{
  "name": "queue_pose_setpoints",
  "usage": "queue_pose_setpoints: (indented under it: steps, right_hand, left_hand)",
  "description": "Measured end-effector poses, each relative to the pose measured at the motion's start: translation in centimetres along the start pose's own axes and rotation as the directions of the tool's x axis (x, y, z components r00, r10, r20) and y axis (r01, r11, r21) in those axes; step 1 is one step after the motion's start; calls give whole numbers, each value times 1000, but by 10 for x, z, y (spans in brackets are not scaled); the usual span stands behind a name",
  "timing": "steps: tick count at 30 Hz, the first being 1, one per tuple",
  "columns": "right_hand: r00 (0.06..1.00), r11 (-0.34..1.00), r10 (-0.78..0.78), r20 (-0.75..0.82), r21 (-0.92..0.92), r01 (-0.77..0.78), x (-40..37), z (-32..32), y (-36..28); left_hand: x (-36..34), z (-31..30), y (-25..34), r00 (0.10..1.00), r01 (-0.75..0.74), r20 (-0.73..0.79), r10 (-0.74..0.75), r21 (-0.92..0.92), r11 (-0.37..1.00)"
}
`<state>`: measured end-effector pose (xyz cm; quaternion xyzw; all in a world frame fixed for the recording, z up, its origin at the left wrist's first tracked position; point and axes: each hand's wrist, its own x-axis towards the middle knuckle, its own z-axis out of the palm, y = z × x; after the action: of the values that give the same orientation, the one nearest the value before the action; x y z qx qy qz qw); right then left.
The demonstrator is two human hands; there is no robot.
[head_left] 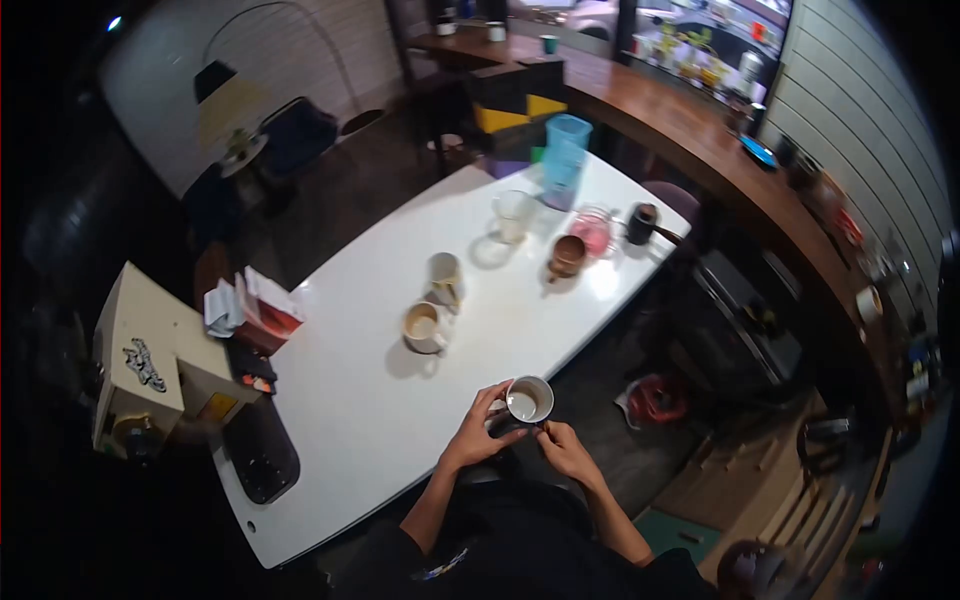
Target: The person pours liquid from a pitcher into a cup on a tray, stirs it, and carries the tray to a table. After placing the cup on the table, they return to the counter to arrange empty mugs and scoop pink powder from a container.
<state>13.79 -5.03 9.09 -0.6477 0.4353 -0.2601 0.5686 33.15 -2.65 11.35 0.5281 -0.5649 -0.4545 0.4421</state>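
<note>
Both hands meet on a white cup (529, 399) at the near edge of the table (350, 430). The left hand (478, 430) curls its fingers around the cup's side. The right hand (565, 450) has its fingertips at the cup's near side, half closed, but I cannot tell whether it grips. The cup is upright with pale liquid inside.

A cream box (140, 360) stands against the table's left end, with a black slab (258, 450) at that end's near corner. A blue jug (566, 150) stands at the right end. Red and white packets (255, 305) sit by the far edge, beside the box. In the middle, a full mug (424, 327) and a tall mug (444, 280) stand just beside each other. Towards the jug are a glass (512, 215), a pink jar (594, 232), a brown cup (566, 256) and a dark cup (641, 224).
</note>
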Motion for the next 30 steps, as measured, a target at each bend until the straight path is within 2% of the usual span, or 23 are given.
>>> queue_pose_setpoints:
  steps: [2,4,7,10,12,14,16,17,19,20,24,26,28,29,30]
  right_hand:
    - [995,1000,16,97,-23,-14,29,17,-8]
    - [980,998,47,194,-51,-37,50,34,-15]
    - [962,991,29,272,-133,8,75,52,-19]
    - [940,992,64,335,-122,-24,90,59,-24]
    - [937,995,32,349,-99,4,96,59,-26]
    - [931,997,-9,365,-73,38,104,55,-32]
    - [922,995,96,375,-68,-76,109,46,-39]
    - [919,995,96,383,-71,-74,113,42,-38]
    - [923,994,-13,385,-91,53,120,29,-32]
    - [918,994,-16,397,-91,57,124,23,-30]
    - [894,997,23,447,-78,13,144,0,-33]
    - [865,996,78,495,-65,-52,155,-10,-42]
    - [857,996,65,511,-79,-28,165,-16,-53]
    - [850,995,54,523,-96,-5,169,-18,-55]
    - [844,995,53,534,-96,-2,173,-19,-52]
  left_hand:
    - [0,-27,-8,997,-14,-78,20,74,997]
    - [-5,-49,-16,986,57,-166,-27,173,983]
    - [-9,-70,-31,967,93,-247,-55,145,985]
    - [-8,-80,-34,951,147,-291,-103,136,980]
    - [-7,-81,-35,936,194,-322,-139,147,970]
    - [-2,-78,-40,933,151,-343,-110,96,984]
    - [4,-73,-44,925,174,-360,-124,107,979]
    - [8,-71,-45,923,192,-360,-136,125,973]
    - [16,-68,-34,927,190,-345,-146,97,977]
    - [19,-67,-30,934,185,-323,-152,72,980]
    - [35,-51,-36,907,138,-395,-144,-43,989]
    - [43,-44,-31,881,89,-463,-100,-46,995]
    - [49,-41,-18,850,249,-512,-125,181,951]
    - [52,-38,-14,844,255,-520,-129,179,950]
    - [54,-35,-11,805,341,-557,-204,152,928]
